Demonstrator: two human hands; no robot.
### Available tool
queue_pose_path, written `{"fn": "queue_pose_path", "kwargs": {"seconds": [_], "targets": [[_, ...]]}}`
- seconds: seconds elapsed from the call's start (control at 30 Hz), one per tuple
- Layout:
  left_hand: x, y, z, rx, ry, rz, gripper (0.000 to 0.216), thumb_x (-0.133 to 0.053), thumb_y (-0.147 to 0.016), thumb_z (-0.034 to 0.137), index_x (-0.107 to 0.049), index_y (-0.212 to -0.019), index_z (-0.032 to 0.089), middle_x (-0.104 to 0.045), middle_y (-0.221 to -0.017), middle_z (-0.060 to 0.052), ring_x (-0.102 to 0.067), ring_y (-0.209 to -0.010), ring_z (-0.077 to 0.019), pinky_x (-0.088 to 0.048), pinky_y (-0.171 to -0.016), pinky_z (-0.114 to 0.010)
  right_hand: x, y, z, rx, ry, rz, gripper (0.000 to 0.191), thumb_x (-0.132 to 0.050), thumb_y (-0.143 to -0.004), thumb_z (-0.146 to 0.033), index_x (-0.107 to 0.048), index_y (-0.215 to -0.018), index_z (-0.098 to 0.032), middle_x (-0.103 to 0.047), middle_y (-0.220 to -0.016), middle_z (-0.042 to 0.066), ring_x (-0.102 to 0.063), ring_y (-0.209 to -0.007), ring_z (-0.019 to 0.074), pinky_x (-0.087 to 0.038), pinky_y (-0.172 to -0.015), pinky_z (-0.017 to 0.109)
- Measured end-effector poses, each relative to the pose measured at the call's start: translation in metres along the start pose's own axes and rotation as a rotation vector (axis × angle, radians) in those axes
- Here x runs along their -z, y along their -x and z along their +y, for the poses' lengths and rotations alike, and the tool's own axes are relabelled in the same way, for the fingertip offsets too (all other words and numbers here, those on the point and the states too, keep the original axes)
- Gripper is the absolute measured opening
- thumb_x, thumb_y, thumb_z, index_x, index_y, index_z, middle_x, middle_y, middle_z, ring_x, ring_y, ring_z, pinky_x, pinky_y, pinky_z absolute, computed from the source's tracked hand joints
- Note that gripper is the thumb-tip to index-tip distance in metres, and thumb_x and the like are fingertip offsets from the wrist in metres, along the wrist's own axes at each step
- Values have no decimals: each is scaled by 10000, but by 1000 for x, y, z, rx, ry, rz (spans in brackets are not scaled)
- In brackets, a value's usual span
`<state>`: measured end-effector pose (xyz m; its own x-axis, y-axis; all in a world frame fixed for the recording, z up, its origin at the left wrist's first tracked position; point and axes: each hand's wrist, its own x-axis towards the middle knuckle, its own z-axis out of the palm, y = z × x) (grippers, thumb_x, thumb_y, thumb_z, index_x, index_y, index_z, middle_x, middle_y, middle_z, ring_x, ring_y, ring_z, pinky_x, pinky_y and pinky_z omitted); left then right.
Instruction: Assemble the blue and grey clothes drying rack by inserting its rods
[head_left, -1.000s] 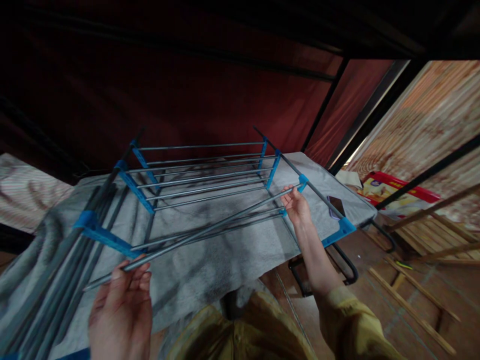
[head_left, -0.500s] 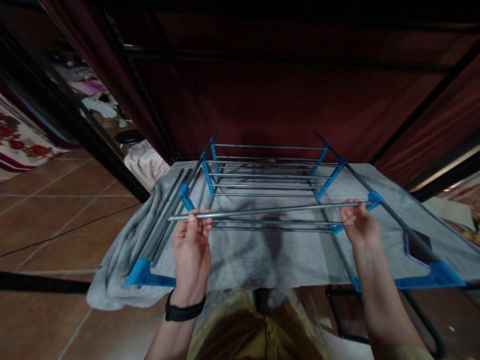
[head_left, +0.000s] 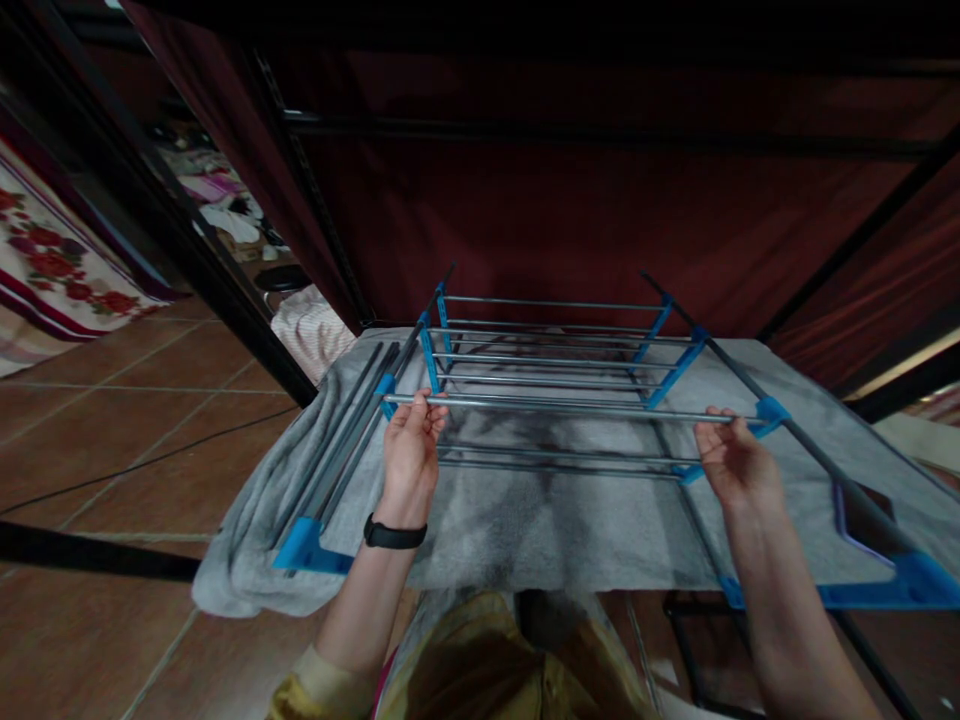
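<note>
A thin grey metal rod [head_left: 570,405] spans the near part of a rack frame [head_left: 731,365] made of grey tubes and blue plastic joints. My left hand [head_left: 412,445] pinches the rod close to its left end, which lies at the left blue bracket [head_left: 385,388]; whether it sits inside cannot be made out. Around the rod's right part are the fingers of my right hand [head_left: 739,460], beside the right blue bracket [head_left: 772,412], where that end meets the bracket. Farther back, several rods [head_left: 555,362] run between blue side pieces.
Several loose tubes [head_left: 345,440] lie along the frame's left side on a grey blanket [head_left: 510,525]. A phone-like dark object [head_left: 862,515] rests at the right. Black posts [head_left: 247,310] and a dark red curtain [head_left: 525,220] stand behind. A cable [head_left: 187,455] crosses the tiled floor.
My left hand has moved away from me, bringing the rod's left end up to the left bracket. The right hand keeps its hold by the right bracket. The view has shifted slightly.
</note>
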<state>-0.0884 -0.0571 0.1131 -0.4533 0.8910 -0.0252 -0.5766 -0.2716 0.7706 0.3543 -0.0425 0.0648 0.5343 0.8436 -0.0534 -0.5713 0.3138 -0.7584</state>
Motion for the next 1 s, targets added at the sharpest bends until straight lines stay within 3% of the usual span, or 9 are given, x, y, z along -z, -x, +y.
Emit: {"fn": "queue_pose_path", "kwargs": {"seconds": [0.17,1.0], "targets": [[4,-6,-4,28,-21,5,328,-869,-693,360,-666,-822,136,-699,-789,-22,-636,-646,-83,-470,-615,-188,2,0,0,7,14,-6,50,-730,-793,-209,-685,-801,-228,-717,-873,-18,-717,-902,134,-625,-755,251],[10,-11,-3,127,-3,38,144,-786,-783,199,-675,-832,123,-721,-818,-49,-663,-657,-90,-498,-621,-186,0,1,1,21,27,-13,32,-685,-835,-204,-707,-813,-196,-728,-863,12,-716,-853,120,-610,-773,232]]}}
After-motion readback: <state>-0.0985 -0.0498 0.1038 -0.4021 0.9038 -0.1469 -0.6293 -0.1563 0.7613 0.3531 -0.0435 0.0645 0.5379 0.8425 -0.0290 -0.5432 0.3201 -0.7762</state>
